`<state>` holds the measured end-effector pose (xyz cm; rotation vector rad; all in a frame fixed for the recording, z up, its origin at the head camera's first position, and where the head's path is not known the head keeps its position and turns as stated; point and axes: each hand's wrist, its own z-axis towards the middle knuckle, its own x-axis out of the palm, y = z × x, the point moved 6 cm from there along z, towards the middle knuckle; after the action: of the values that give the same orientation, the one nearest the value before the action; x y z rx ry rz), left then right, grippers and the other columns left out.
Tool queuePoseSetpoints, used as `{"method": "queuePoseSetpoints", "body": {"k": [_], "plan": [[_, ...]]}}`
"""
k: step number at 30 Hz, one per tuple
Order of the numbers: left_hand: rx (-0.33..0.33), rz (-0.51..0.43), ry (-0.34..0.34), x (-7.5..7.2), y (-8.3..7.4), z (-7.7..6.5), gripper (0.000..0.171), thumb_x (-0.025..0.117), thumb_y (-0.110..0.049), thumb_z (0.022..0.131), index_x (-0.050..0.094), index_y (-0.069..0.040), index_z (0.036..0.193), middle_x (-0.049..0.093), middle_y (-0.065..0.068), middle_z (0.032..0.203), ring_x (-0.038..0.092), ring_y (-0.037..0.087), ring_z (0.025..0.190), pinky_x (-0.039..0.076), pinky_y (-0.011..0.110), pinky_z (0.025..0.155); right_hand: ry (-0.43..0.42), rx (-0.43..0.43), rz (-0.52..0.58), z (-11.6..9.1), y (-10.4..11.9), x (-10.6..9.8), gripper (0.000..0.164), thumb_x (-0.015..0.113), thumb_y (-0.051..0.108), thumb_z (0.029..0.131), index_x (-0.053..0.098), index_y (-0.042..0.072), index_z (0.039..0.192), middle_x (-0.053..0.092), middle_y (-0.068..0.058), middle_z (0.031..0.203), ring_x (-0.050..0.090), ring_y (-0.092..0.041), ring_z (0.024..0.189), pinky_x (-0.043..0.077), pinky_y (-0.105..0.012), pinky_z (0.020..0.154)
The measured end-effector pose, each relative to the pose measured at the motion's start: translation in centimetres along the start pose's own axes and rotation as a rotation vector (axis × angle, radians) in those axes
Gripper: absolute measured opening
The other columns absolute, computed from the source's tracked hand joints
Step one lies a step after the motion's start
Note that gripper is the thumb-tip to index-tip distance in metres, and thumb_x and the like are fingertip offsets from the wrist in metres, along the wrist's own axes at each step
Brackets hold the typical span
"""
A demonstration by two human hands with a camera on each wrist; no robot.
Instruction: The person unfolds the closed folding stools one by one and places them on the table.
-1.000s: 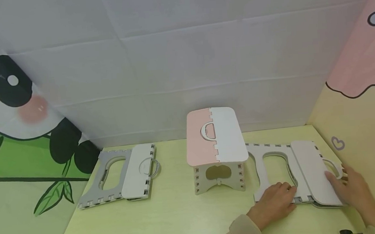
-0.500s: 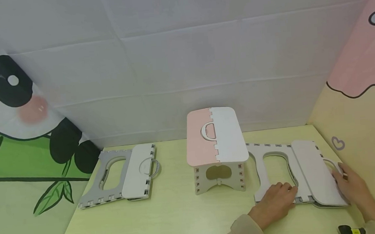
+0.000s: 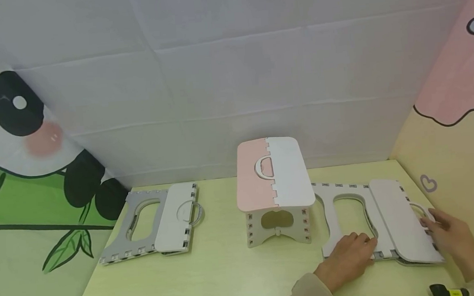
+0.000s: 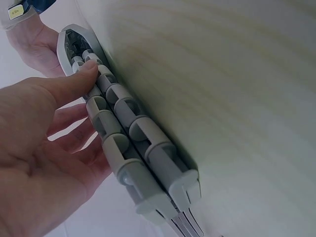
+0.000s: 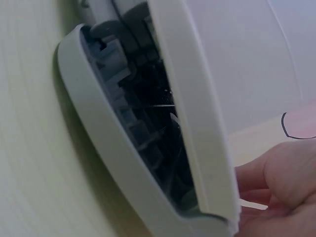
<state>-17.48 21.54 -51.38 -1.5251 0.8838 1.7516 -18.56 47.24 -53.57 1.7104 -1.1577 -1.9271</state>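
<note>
Folded stool lay R of pink/white stool, long axis sideways, L hand gripping nr edge, R hand pinching hndl.

Creased backdrop behind yellowish table

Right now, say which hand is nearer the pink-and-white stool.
Left: the left hand is in front and right of the stool; the right hand is farther right, at a white handle.
</note>
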Motion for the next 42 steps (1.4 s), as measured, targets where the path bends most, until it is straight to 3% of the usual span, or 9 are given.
{"method": "queuePoseSetpoints", "body": {"k": [13, 16, 19, 25, 32, 34, 38, 40, 42], "plan": [[-0.013, 0.028, 0.021, 0.1, -0.1, 0.1, 0.048, 0.066, -0.049, 0.098, 0.058, -0.028, 0.141, 0.06, -0.016, 0.125, 0.055, -0.001, 0.102, 0.045, 0.01, 0.084, 0.007, 0.17, 0.083, 0.1, -0.5, -0.4, 0.062, 0.063, 0.02, 0.102, 0.039, -0.015, 0.147, 0.042, -0.043, 0.144, 0.042, 0.014, 0.077, 0.045, -0.009, 0.059], [-0.008, 0.03, 0.016, 0.3, -0.1, 0.1, 0.048, 0.066, -0.048, 0.098, 0.059, -0.028, 0.141, 0.061, -0.016, 0.124, 0.055, -0.001, 0.101, 0.046, 0.01, 0.082, 0.013, 0.2, 0.081, 0.0, -0.7, -0.4, 0.064, 0.064, 0.022, 0.102, 0.039, -0.014, 0.148, 0.04, -0.041, 0.147, 0.061, -0.014, 0.091, 0.044, -0.011, 0.06], [0.003, 0.035, -0.002, 0.2, -0.2, 0.0, 0.047, 0.067, -0.048, 0.098, 0.06, -0.028, 0.14, 0.062, -0.016, 0.122, 0.056, -0.001, 0.098, 0.046, 0.01, 0.08, 0.017, 0.217, 0.068, 0.0, -0.9, -0.5, 0.065, 0.064, 0.025, 0.102, 0.039, -0.012, 0.149, 0.039, -0.039, 0.15, 0.051, -0.044, 0.118, 0.042, -0.011, 0.06], [0.009, 0.032, -0.019, -0.2, -0.2, -0.1, 0.047, 0.067, -0.048, 0.098, 0.06, -0.028, 0.14, 0.062, -0.016, 0.122, 0.055, -0.001, 0.097, 0.046, 0.01, 0.078, -0.004, 0.17, 0.033, 0.0, -0.6, -1.1, 0.064, 0.065, 0.028, 0.102, 0.043, -0.011, 0.147, 0.048, -0.038, 0.143, 0.056, -0.018, 0.098, 0.041, -0.013, 0.06], [0.015, 0.008, -0.047, -0.6, -0.1, -0.4, 0.049, 0.069, -0.047, 0.097, 0.06, -0.028, 0.141, 0.062, -0.016, 0.123, 0.056, -0.001, 0.098, 0.045, 0.009, 0.077, 0.004, 0.145, 0.016, -0.5, 0.1, -1.8, 0.065, 0.063, 0.029, 0.103, 0.039, -0.01, 0.148, 0.043, -0.036, 0.146, 0.046, -0.055, 0.126, 0.04, -0.013, 0.059], [0.02, 0.004, -0.051, -0.5, -0.2, -0.4, 0.049, 0.069, -0.047, 0.096, 0.061, -0.028, 0.14, 0.062, -0.015, 0.123, 0.056, -0.001, 0.097, 0.045, 0.008, 0.076, 0.001, 0.145, 0.007, -0.7, 0.2, -2.0, 0.065, 0.064, 0.029, 0.103, 0.039, -0.01, 0.148, 0.045, -0.036, 0.145, 0.051, -0.052, 0.12, 0.04, -0.014, 0.059], [0.034, 0.005, -0.066, -0.7, -0.2, -0.4, 0.048, 0.07, -0.047, 0.096, 0.061, -0.027, 0.139, 0.063, -0.015, 0.122, 0.056, -0.001, 0.096, 0.044, 0.008, 0.076, -0.019, 0.126, -0.008, -1.0, 0.5, -2.5, 0.062, 0.065, 0.025, 0.102, 0.042, -0.012, 0.146, 0.052, -0.04, 0.137, 0.06, -0.022, 0.093, 0.042, -0.016, 0.058], [0.042, 0.008, -0.081, -0.9, -0.3, -0.5, 0.047, 0.07, -0.046, 0.096, 0.061, -0.026, 0.138, 0.063, -0.014, 0.122, 0.056, 0.0, 0.096, 0.044, 0.008, 0.076, -0.025, 0.113, -0.027, -1.1, 0.9, -2.7, 0.06, 0.064, 0.023, 0.103, 0.042, -0.013, 0.145, 0.053, -0.04, 0.133, 0.059, -0.02, 0.09, 0.045, -0.018, 0.06], [0.052, 0.006, -0.098, -1.1, -0.3, -0.7, 0.047, 0.07, -0.046, 0.097, 0.062, -0.025, 0.138, 0.064, -0.014, 0.122, 0.056, 0.0, 0.095, 0.044, 0.007, 0.076, -0.02, 0.111, -0.027, -1.2, 1.1, -2.9, 0.06, 0.062, 0.023, 0.104, 0.041, -0.014, 0.145, 0.049, -0.043, 0.136, 0.06, -0.035, 0.098, 0.046, -0.023, 0.064]]}}
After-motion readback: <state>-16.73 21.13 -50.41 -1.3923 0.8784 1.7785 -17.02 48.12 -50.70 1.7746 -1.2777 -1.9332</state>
